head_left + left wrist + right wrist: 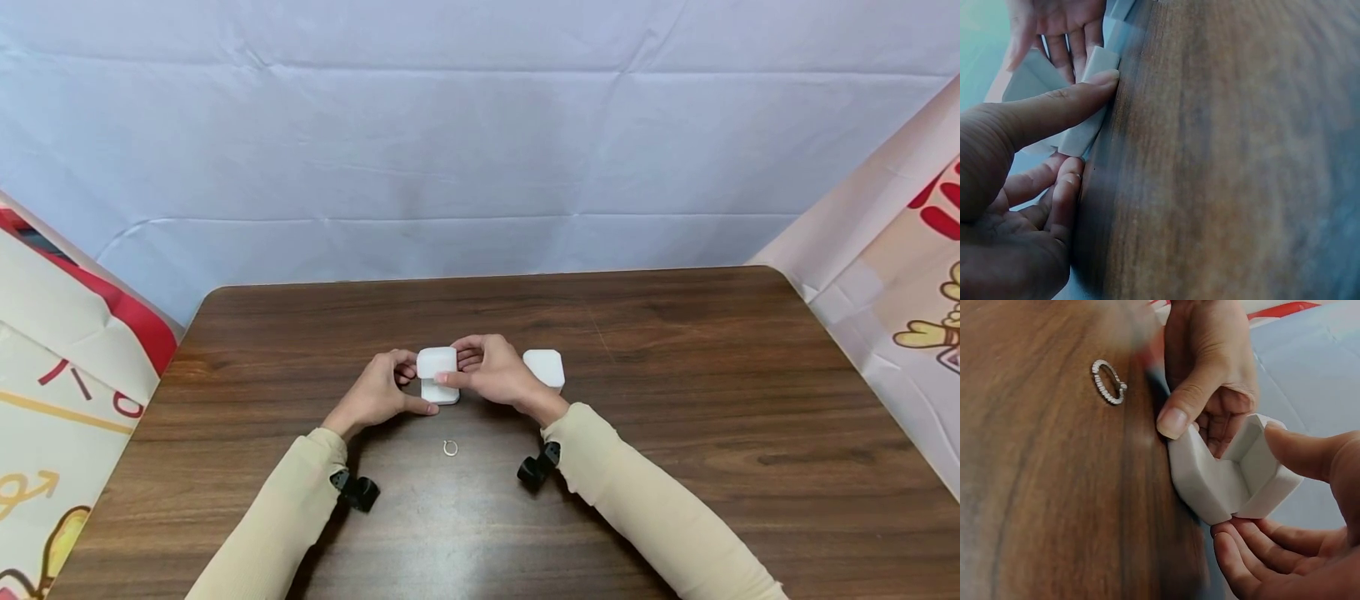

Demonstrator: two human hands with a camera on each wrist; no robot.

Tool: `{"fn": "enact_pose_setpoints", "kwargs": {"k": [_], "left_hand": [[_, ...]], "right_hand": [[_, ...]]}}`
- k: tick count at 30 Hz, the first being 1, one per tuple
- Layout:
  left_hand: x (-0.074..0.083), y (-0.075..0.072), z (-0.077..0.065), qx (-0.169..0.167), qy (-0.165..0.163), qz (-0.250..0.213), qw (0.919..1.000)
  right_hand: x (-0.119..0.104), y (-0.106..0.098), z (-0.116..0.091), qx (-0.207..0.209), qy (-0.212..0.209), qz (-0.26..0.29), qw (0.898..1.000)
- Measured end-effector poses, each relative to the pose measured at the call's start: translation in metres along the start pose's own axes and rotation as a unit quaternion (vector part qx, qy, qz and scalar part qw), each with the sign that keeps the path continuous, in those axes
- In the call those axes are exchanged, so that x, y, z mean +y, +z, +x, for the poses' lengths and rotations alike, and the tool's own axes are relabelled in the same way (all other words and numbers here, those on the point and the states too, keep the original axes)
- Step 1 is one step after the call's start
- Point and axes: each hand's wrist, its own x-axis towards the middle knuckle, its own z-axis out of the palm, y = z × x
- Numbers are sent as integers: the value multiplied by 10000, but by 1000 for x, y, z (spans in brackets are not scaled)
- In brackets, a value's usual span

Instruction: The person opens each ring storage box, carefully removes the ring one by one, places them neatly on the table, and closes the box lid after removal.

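Note:
A small white ring box [437,363] sits on the table between the two hands, its hinged lid partly raised, as the right wrist view shows. My left hand [377,390] holds the box's base [1194,472], thumb on the front edge and fingers at the side. My right hand [497,371] pinches the lid [1263,465], its thumb at the lid's front edge and its fingers behind the box. Nearer to me than the box lies a ring [450,448], set along its band with small clear stones [1105,381].
A white square piece with cut corners [543,367] lies just right of the right hand. The brown wooden table [675,400] ends at a pale cloth backdrop [480,150]. Printed cloths hang at both sides.

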Motion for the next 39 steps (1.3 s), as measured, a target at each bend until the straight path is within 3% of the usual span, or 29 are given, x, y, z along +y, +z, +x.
{"fn": "enact_pose_setpoints", "kwargs": {"k": [9,17,29,34,39], "left_hand": [[0,-1,1,-11,123,78,9999],[-2,0,2,12,171,178,9997],[5,-3,-2,-24,132,394,9991],[13,-9,-4,-68,213,503,9985],[29,-17,-8,122,448,634,9969]], "right_hand": [[2,5,-2,162,-331,-747,9965],[4,11,-9,266,-638,-1842,9805],[-1,1,-19,141,-733,-1778,9812],[-5,-22,-32,164,-869,-1591,9833],[0,-54,-49,481,-1108,-1532,9808]]}}
